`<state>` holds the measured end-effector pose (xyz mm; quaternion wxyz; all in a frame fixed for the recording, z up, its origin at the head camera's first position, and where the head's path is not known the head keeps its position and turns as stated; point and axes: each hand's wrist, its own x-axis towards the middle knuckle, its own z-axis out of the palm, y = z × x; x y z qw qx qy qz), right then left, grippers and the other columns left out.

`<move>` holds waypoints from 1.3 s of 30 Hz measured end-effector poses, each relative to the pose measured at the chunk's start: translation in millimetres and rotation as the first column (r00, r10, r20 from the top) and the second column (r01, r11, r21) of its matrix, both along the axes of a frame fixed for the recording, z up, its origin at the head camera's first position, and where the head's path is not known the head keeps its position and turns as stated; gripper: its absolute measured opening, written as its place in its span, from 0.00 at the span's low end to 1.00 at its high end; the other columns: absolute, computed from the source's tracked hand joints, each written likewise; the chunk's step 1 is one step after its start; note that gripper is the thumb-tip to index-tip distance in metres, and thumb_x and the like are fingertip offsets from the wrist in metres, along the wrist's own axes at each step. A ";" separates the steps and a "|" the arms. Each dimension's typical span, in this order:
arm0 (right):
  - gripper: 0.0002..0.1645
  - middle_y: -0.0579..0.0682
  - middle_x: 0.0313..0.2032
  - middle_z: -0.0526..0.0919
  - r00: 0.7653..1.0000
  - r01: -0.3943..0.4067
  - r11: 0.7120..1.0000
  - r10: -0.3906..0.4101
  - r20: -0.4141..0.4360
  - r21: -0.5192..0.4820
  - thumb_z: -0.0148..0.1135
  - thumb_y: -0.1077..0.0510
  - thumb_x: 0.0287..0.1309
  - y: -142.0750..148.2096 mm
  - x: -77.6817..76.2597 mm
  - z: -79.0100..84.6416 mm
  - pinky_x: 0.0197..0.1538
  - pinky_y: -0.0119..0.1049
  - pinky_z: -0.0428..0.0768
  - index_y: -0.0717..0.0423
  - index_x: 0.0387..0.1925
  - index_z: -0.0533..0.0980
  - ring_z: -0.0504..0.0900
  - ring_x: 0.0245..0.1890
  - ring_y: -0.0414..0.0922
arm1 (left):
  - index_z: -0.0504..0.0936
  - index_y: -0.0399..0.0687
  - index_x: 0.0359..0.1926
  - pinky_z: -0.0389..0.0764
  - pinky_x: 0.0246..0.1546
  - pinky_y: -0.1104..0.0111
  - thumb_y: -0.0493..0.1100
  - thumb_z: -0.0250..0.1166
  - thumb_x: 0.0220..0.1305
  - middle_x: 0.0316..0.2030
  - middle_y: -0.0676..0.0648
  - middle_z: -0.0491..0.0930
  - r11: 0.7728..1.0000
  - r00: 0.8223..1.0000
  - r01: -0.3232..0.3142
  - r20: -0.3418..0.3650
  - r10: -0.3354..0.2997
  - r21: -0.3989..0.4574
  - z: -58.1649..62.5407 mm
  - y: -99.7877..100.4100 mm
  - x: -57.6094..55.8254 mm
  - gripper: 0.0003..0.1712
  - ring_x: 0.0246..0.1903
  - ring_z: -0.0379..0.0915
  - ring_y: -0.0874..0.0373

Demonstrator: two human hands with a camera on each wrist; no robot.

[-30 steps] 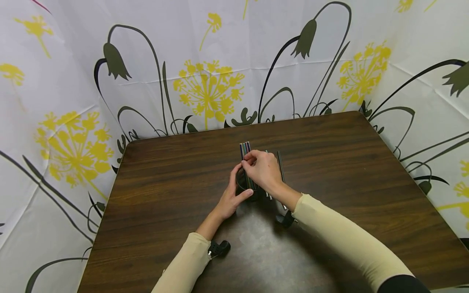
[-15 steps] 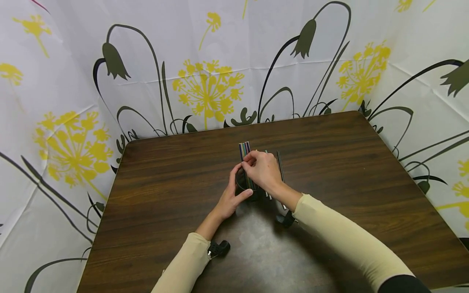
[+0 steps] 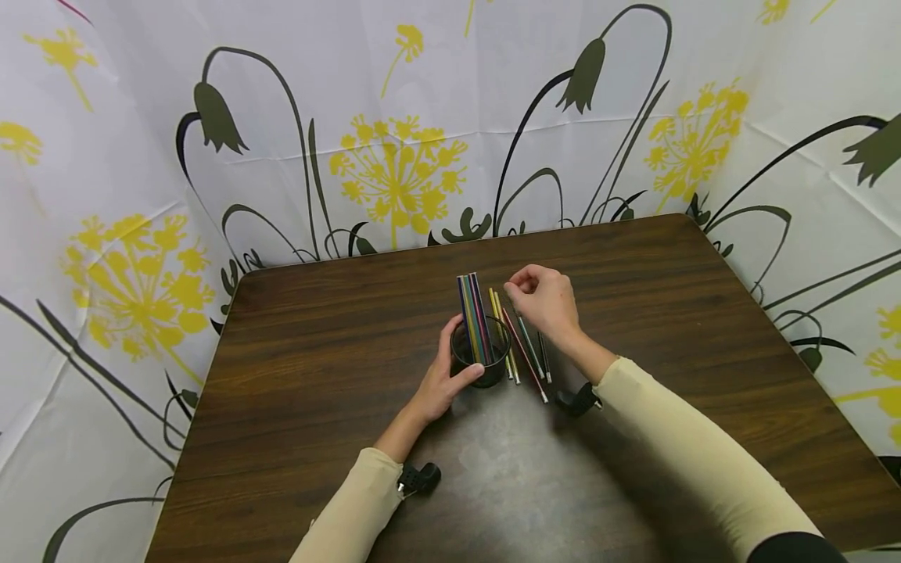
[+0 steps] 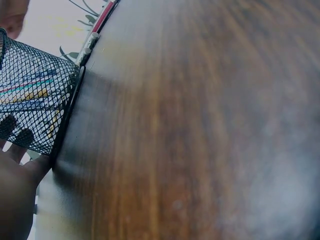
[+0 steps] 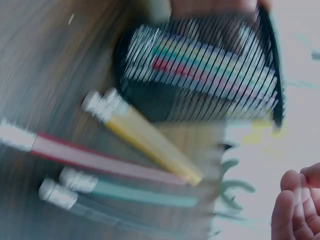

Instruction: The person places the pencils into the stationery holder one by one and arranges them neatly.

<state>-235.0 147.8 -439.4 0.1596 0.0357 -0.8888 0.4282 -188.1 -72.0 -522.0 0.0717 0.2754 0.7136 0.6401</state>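
My left hand (image 3: 438, 383) grips a black mesh pencil cup (image 3: 490, 376), with the thumb on the near side and fingers round the far left. Several pencils (image 3: 475, 317) lean in the cup, their tops sticking out above the rim. Over the loose pencils to its right hovers my right hand (image 3: 545, 303), fingers loosely curled, with nothing seen between them. Beneath it lie two yellow pencils (image 5: 150, 142), a red pencil (image 5: 100, 156), a green pencil (image 5: 142, 193) and a dark pencil (image 5: 110, 216), their eraser ends toward me. The far ends of some are hidden by the right hand.
A brown wood-grain table (image 3: 317, 375) carries everything. Behind it hangs a white curtain (image 3: 436, 70) with yellow and dark green flowers, meeting the table's back edge. A black wrist camera (image 3: 421, 477) is strapped to the left wrist.
My right hand has left the pencils in the cup and moved right, over the loose pencils, uncovering the cup's opening and the yellow and red ones. The left hand stays put.
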 end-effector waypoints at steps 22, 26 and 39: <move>0.16 0.49 0.35 0.84 0.883 0.073 0.949 -0.205 0.423 0.307 0.70 0.42 0.55 37.9 -16.1 -59.9 0.35 0.47 0.77 0.50 0.34 0.81 0.81 0.34 0.50 | 0.42 0.51 0.76 0.51 0.66 0.40 0.33 0.60 0.65 0.68 0.34 0.61 0.999 1.000 0.028 0.005 -0.028 0.016 10.5 -1.5 3.5 0.47 0.67 0.57 0.38; 0.13 0.51 0.37 0.85 0.884 0.062 0.942 -0.205 0.420 0.331 0.69 0.46 0.55 35.8 -16.2 -56.6 0.37 0.49 0.78 0.50 0.34 0.82 0.81 0.37 0.52 | 0.41 0.42 0.75 0.51 0.65 0.39 0.31 0.60 0.64 0.67 0.29 0.60 0.999 0.999 0.037 0.016 -0.038 0.012 25.6 -2.3 9.3 0.47 0.66 0.57 0.35; 0.11 0.49 0.34 0.84 0.876 0.023 0.952 -0.167 0.453 0.306 0.62 0.48 0.56 43.2 -14.6 -50.1 0.33 0.47 0.76 0.50 0.34 0.82 0.80 0.34 0.50 | 0.41 0.41 0.75 0.51 0.65 0.39 0.32 0.60 0.65 0.68 0.29 0.59 1.000 0.999 0.031 0.030 -0.031 0.000 32.6 -3.4 14.2 0.46 0.67 0.56 0.36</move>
